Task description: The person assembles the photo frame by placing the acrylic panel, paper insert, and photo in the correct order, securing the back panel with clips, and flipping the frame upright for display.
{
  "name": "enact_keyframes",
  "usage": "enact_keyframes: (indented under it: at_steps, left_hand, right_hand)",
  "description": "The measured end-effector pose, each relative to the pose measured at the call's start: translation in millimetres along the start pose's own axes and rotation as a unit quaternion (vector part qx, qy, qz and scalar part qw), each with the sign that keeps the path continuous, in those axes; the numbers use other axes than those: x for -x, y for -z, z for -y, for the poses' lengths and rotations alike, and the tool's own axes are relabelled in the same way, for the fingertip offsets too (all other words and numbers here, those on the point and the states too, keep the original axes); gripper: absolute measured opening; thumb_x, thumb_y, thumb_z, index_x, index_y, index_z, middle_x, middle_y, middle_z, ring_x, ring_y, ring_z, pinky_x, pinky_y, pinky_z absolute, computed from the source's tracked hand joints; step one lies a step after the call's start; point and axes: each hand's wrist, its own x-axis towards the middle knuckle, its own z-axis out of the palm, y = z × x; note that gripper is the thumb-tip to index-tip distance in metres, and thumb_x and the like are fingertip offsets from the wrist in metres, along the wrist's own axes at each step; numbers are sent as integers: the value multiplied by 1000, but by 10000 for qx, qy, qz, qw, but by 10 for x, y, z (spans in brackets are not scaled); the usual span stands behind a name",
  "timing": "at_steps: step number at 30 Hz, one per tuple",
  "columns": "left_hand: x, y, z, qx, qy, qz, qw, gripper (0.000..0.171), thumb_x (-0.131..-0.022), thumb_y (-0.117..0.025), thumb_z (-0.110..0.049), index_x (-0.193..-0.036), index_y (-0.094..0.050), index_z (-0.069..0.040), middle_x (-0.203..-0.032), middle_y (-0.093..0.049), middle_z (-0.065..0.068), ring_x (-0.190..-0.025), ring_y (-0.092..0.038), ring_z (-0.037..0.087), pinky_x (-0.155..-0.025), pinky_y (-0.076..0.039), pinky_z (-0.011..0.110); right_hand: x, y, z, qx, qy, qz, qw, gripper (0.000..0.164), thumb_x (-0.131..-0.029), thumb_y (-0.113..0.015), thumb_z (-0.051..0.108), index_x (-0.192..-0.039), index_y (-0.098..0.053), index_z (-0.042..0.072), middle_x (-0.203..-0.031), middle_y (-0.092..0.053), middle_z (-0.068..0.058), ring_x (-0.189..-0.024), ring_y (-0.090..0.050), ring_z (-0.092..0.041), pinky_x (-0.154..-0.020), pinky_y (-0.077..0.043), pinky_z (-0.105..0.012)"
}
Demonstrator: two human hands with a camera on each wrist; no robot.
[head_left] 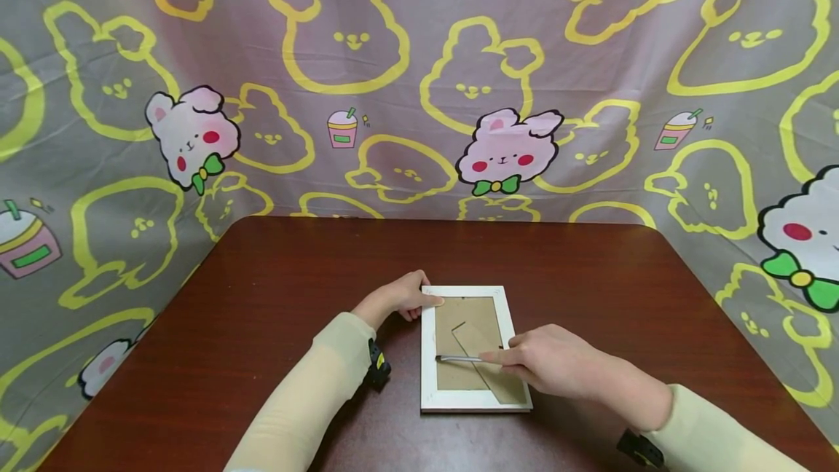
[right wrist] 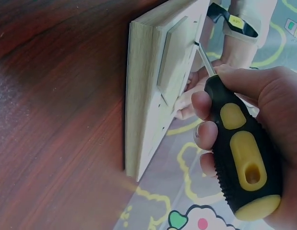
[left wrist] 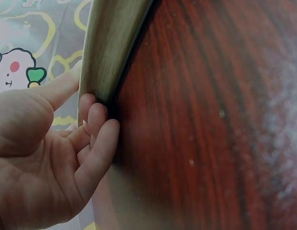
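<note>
A white picture frame [head_left: 428, 341] lies back side up on the table, with its brown backing board [head_left: 473, 310] and a slanted stand leg [head_left: 496, 379] showing. At its far left corner my left hand [head_left: 406, 296] holds the frame, thumb on top and fingers curled against the side. My right hand [head_left: 560, 361] grips a black and yellow screwdriver [right wrist: 244, 148] by the handle. The screwdriver's shaft crosses the backing board. Its tip meets the board's left edge, by a small dark tab. More small dark tabs [right wrist: 160, 105] show along other edges of the board.
The dark red wooden table [head_left: 314, 261] extends around the frame on every side. A curtain [head_left: 406, 115] with yellow outlines and cartoon faces hangs behind the table and along both sides.
</note>
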Motion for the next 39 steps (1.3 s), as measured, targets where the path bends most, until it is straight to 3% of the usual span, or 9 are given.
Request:
enact_keyframes:
  at_steps: [12, 20, 31, 36, 39]
  left_hand:
    - [22, 6, -34, -17, 22, 6, 10000, 35, -91, -70, -26, -103, -46, -5, -67, -54, 12, -55, -54, 20, -52, -52, 32]
    - [55, 17, -70, -9, 54, -57, 10000, 34, -92, -70, -25, -104, -46, -4, -70, -54, 13, -58, -54, 20, -55, -53, 33]
    - [46, -3, -62, -69, 43, -4, 10000, 33, -92, -69, -25, -101, -45, -5, -71, -55, 14, -58, -54, 20, -54, -53, 33]
    - [48, -3, -60, -105, 22, 7, 9999, 32, -93, -69, -25, -101, -45, -5, -70, -55, 13, -57, -54, 20, -54, -52, 33]
    - [47, -2, -58, -145, -3, 9, 9999, 32, -93, -69, -25, -101, -45, -5, -68, -55, 12, -57, -54, 20, -53, -52, 33]
  right_hand:
    - [-75, 100, 54, 142, 88, 471, 9988, 35, -85, -73, 11, -118, -72, 22, -60, -48, 11, -50, -39, 0, -44, -34, -20]
    - [-12, 55, 43, 340, 388, 307, 9982, 37, -85, -74, 14, -121, -71, 22, -58, -46, 12, -50, -39, 0, -44, -36, -22]
    - [78, -34, 34, -57, 257, 161, 9995, 37, -84, -74, 10, -119, -71, 21, -55, -37, 16, -48, -31, 3, -41, -30, -18]
    - [88, -57, 34, -77, 222, 186, 9996, 37, -84, -73, 10, -120, -71, 20, -56, -41, 15, -49, -32, 3, -41, -31, -19]
    - [81, -57, 21, -362, 84, 279, 9989, 36, -86, -71, 9, -121, -70, 19, -57, -41, 16, -49, -31, 4, -42, -31, -18]
